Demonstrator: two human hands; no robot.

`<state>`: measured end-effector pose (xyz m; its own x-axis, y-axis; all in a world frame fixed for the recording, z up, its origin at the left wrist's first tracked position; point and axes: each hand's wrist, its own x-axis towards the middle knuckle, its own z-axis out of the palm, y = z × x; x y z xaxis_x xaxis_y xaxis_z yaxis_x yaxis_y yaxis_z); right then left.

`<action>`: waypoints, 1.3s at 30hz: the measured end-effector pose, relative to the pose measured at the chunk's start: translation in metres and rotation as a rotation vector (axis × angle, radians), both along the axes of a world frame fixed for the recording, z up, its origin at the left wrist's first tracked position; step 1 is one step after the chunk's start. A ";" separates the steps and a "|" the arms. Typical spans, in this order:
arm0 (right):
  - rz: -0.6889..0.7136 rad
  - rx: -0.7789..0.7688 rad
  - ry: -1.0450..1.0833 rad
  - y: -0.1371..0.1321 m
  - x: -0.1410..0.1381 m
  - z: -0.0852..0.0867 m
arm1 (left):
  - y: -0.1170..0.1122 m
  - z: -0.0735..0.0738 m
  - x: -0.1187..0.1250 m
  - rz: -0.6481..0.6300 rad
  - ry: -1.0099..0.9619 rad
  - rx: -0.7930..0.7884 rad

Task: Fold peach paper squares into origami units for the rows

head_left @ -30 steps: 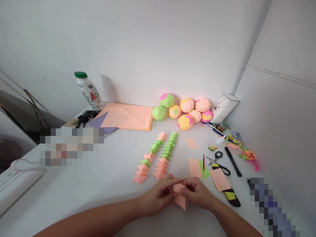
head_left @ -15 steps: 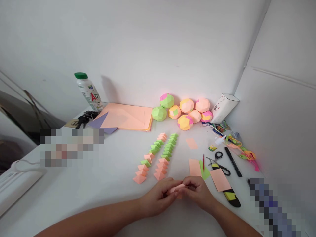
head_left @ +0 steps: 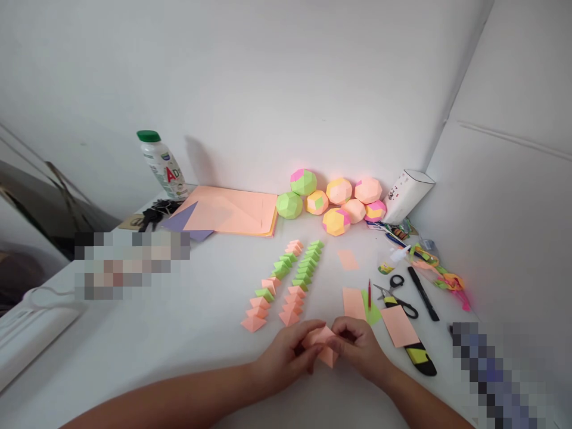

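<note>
Between my two hands is a folded piece of peach paper (head_left: 328, 354), low over the front of the table. My left hand (head_left: 288, 357) pinches its left side between thumb and fingers. On the other side, my right hand (head_left: 361, 347) grips the right edge with curled fingers. Part of the paper is covered by the fingers. Just beyond, two rows of folded paper pieces (head_left: 253, 322) in peach and green lead away across the table. Peach paper slips (head_left: 354, 302) and a green slip (head_left: 373, 315) lie close to my right hand.
Scissors (head_left: 397, 282), a box cutter (head_left: 420, 356), a black pen (head_left: 422, 292) and a glue bottle (head_left: 399, 254) lie on the right. Several faceted paper balls (head_left: 336, 221) sit against the wall, beside stacked peach sheets (head_left: 227, 211). A bottle (head_left: 164, 167) stands at the back left.
The peach paper has turned in my hands, so more of its folded face and its lower corner show. My fingers have shifted slightly apart around it; the things on the table stay put.
</note>
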<state>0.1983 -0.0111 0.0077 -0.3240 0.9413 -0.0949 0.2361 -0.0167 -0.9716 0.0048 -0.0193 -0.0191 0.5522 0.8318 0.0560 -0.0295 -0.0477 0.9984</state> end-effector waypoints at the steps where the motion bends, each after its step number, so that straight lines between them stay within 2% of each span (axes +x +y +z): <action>1: -0.001 0.008 -0.013 0.000 0.000 -0.001 | 0.000 -0.002 0.001 0.020 -0.022 -0.009; 8: 0.022 0.070 -0.081 0.003 -0.001 -0.002 | 0.009 0.000 -0.001 0.139 -0.050 0.095; 18: 0.047 0.219 -0.094 0.004 0.000 0.006 | 0.010 0.000 -0.002 0.073 0.008 0.101; 22: 0.041 0.244 -0.090 0.004 0.001 0.008 | 0.011 0.008 -0.002 0.040 0.033 0.127; 26: -0.004 0.190 -0.088 0.001 0.001 0.007 | 0.011 0.017 -0.003 -0.019 0.133 0.164; 31: -0.126 0.044 -0.021 0.000 0.000 0.004 | 0.011 0.018 -0.004 -0.007 0.162 0.161; 39: -0.067 -0.049 0.144 0.002 -0.003 0.002 | 0.010 0.017 -0.002 0.001 0.163 0.207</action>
<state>0.1958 -0.0094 0.0094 -0.2744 0.9566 -0.0979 0.0912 -0.0755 -0.9930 0.0023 -0.0095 -0.0019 0.5675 0.8123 0.1349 0.1314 -0.2511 0.9590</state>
